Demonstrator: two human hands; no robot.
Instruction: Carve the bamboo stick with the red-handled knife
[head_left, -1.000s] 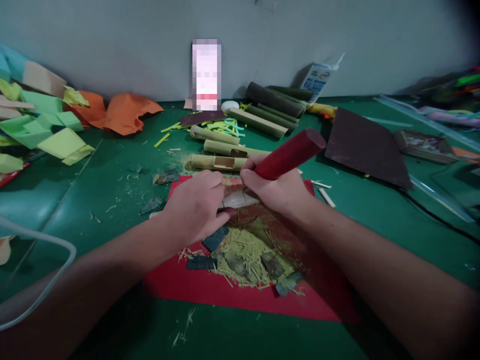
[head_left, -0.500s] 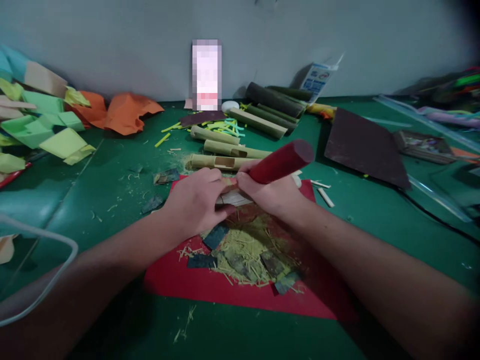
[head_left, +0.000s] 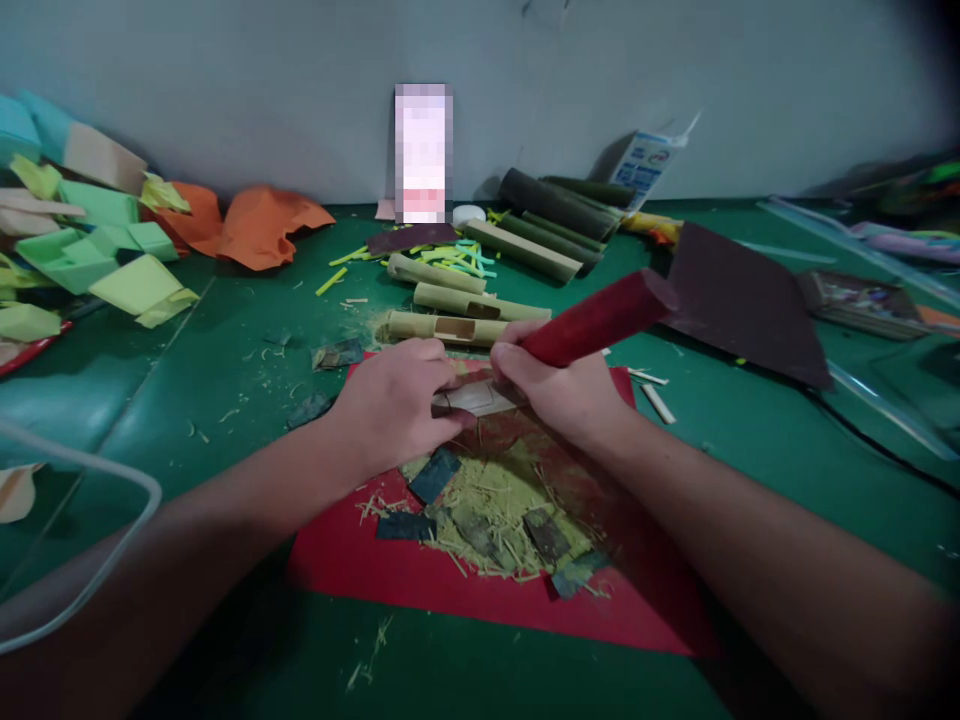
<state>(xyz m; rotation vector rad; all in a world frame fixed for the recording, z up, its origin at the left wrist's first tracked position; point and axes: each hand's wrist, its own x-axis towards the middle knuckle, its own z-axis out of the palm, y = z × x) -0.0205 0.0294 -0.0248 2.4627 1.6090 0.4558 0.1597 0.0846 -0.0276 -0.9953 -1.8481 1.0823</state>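
The left hand (head_left: 394, 405) pinches a small bamboo piece (head_left: 472, 398) over the red sheet (head_left: 450, 585). The right hand (head_left: 559, 390) is wrapped tight round a red-handled tool (head_left: 596, 318) pressed on it. A heap of shavings (head_left: 495, 505) lies below, so lots looks scraped off; other bamboo tubes (head_left: 465, 300) lie behind

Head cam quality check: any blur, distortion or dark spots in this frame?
Head view: dim overall, fisheye bends the green table edge; forearms at the bottom are dark and soft; top right corner vignetted; red cylindrical handle in the right hand slightly smeared.
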